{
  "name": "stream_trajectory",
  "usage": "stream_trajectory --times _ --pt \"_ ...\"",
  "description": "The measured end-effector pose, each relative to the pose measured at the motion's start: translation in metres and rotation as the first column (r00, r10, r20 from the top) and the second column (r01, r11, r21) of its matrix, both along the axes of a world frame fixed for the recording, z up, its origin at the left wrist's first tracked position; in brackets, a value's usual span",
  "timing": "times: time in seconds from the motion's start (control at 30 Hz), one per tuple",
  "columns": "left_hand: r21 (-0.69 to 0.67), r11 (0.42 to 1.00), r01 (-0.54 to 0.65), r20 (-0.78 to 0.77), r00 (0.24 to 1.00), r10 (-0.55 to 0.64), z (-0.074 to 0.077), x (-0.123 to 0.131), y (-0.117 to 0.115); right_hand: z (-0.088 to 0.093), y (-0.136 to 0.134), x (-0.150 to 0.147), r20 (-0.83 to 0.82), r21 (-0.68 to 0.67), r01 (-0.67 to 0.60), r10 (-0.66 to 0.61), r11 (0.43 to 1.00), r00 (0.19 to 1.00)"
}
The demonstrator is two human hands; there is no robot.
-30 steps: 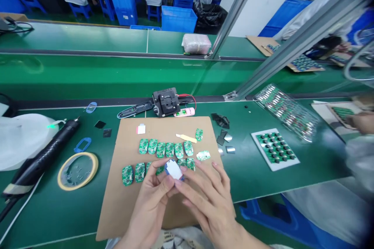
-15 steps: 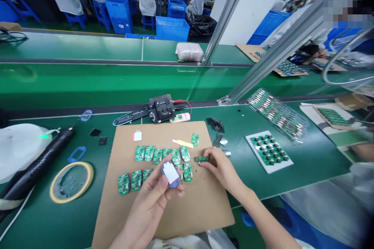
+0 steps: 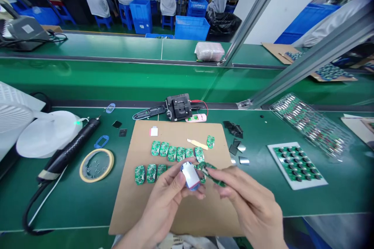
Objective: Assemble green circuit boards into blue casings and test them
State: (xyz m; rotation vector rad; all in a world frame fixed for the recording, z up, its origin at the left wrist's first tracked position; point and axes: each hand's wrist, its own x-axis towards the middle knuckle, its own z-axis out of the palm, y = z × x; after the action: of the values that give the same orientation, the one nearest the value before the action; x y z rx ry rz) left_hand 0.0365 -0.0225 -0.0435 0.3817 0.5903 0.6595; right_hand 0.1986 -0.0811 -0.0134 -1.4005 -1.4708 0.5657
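My left hand [image 3: 168, 198] is closed round a small blue and white plastic housing [image 3: 190, 175], held above the brown cardboard sheet [image 3: 140, 202]. Close to its right, my right hand [image 3: 251, 202] pinches a small green circuit board [image 3: 214, 175] at the fingertips. Two rows of several similar green boards [image 3: 172, 152] lie on the cardboard just beyond my hands. A yellow plastic tool [image 3: 197, 144] and a single board [image 3: 210, 141] lie behind the rows.
A black test fixture [image 3: 179, 107] sits at the cardboard's far edge. To the left lie a black electric screwdriver [image 3: 71, 149], a tape ring [image 3: 96, 165] and a white fan base [image 3: 46, 132]. Trays of boards [image 3: 296, 165] stand right. People in white coats work beyond the conveyor.
My right hand picked a green board off the cardboard at the right and brought it back beside the housing in my left hand. The camera view shifted left.
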Motion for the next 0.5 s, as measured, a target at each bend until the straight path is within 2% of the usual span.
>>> stream_trajectory --times 0.07,0.2,0.33,0.5 --pt "-0.029 1.000 -0.009 -0.002 1.000 0.009 0.001 0.000 0.000 -0.005 -0.003 -0.004 0.094 0.106 0.044 -0.054 0.993 0.994" --pt "-0.087 0.996 -0.028 -0.001 1.000 0.028 0.003 0.001 -0.001 -0.017 -0.003 -0.012 0.137 0.242 0.070 -0.106 0.968 0.985" --pt "-0.081 0.997 -0.019 0.021 1.000 0.021 0.005 0.000 -0.002 -0.026 0.001 -0.015 0.246 0.366 0.102 -0.202 0.925 0.948" --pt "-0.049 0.999 -0.012 0.042 0.999 0.014 0.003 -0.001 -0.003 -0.033 -0.002 -0.005 0.375 0.319 -0.080 -0.048 0.944 0.926"
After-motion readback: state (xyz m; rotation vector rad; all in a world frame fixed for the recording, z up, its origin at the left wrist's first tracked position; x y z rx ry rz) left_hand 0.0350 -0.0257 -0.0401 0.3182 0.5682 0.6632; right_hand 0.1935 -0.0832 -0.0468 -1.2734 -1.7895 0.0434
